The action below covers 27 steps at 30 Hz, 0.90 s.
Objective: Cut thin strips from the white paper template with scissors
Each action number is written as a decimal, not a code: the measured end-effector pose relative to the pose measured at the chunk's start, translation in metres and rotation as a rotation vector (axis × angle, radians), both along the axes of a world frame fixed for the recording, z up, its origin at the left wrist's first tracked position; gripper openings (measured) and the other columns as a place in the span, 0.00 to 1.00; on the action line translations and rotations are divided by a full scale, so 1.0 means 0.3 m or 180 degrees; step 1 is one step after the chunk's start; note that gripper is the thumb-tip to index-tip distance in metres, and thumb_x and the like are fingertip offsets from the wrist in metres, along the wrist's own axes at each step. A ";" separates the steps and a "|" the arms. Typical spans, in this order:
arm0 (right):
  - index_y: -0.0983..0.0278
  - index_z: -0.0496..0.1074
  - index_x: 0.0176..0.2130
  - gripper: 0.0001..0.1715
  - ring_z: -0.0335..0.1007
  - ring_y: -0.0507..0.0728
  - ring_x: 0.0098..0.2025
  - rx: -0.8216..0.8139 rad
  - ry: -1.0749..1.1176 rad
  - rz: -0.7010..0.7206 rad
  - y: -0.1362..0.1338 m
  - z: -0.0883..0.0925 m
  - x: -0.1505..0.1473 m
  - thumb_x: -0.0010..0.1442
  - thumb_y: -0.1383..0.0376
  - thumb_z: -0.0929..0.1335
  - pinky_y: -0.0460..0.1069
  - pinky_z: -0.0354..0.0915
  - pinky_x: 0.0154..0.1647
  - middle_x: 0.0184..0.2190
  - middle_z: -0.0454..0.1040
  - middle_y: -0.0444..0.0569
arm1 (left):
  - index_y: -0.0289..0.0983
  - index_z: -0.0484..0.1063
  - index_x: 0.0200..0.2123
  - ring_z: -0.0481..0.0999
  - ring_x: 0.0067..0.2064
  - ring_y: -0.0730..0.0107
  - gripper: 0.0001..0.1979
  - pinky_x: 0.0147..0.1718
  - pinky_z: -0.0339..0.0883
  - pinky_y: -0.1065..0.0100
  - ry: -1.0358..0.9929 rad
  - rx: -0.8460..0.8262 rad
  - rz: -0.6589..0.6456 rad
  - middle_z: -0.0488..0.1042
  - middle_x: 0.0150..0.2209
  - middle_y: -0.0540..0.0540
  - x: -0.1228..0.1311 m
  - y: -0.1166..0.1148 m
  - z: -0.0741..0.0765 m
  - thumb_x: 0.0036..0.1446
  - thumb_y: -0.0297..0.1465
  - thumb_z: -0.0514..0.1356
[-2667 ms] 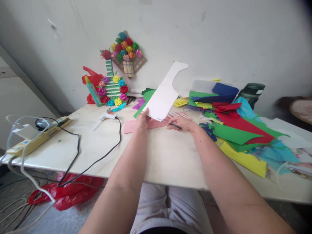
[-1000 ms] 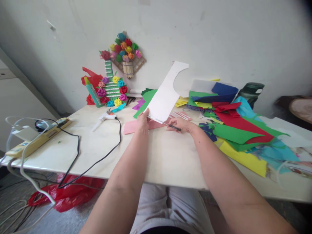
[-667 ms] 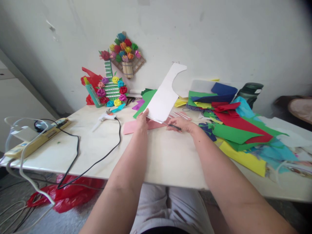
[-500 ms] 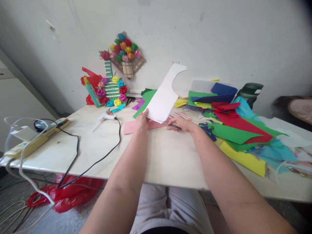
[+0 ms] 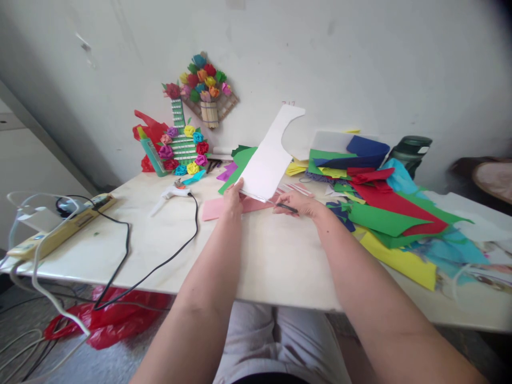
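Honestly, the white sheet (image 5: 268, 154) rising between the hands has just dipped a bit at its far tip, left hand (image 5: 233, 197) pinching the near corner, right hand (image 5: 299, 201) wrapped around the scissors (image 5: 288, 208), so I'd guess that near-edge trim's unfinished.

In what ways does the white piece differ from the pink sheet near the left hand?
The white piece is held up in the left hand, whereas the pink sheet lies on the table. The white piece has a curved notch in one side; the pink sheet's visible left end looks straight. Both look flat and thin.
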State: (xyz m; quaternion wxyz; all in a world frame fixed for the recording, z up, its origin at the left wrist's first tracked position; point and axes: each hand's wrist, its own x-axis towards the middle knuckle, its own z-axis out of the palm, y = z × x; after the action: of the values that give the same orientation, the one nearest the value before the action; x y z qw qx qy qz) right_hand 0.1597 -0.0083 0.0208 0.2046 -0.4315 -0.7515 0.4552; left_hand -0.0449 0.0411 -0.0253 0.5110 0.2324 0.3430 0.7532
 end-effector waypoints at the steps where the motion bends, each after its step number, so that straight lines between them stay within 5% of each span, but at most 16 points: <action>1: 0.67 0.69 0.27 0.21 0.50 0.44 0.12 -0.0002 0.0010 0.0018 -0.001 0.000 0.001 0.40 0.53 0.75 0.42 0.45 0.12 0.11 0.60 0.37 | 0.33 0.71 0.31 0.77 0.34 0.66 0.10 0.34 0.71 0.67 0.0020 -0.0010 0.0000 0.76 0.31 0.44 0.003 -0.006 0.005 0.44 0.29 0.66; 27: 0.68 0.71 0.28 0.24 0.48 0.44 0.12 -0.0142 0.0087 0.0020 0.016 -0.034 -0.012 0.41 0.50 0.73 0.42 0.45 0.12 0.11 0.58 0.36 | 0.34 0.70 0.33 0.75 0.34 0.66 0.14 0.36 0.68 0.65 -0.0027 -0.0044 0.0056 0.75 0.31 0.45 0.018 -0.029 0.024 0.41 0.29 0.68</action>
State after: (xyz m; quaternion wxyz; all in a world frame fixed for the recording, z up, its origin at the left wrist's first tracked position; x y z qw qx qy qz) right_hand 0.1560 -0.0034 0.0107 0.2037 -0.4274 -0.7396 0.4784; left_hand -0.0397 0.0324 -0.0181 0.5074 0.2227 0.3480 0.7562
